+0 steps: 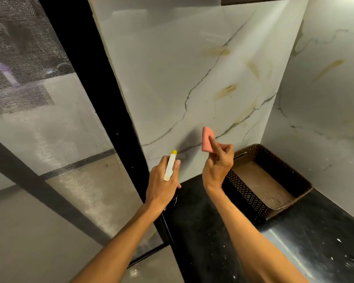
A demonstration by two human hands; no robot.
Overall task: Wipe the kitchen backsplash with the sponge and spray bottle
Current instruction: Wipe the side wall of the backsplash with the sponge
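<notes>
- Backsplash (172,78): glossy pale marble, dark veins, yellowish smears (226,91) toward one o'clock.
- Left hand (161,181) grips white spray bottle (169,168), yellow tip.
- Right hand (217,166) pinches pink sponge (206,139).

Place: a home kitchen corner is showing here.
Walls: a glossy marble-look backsplash (172,78) is rising behind the desk and turning the corner, carrying yellowish smears.
Desk: a black speckled stone desk (202,231) is carrying a brown perforated basket (247,193).
Window: a mesh screen (29,88) in a black frame (86,68) is standing at the left.
</notes>
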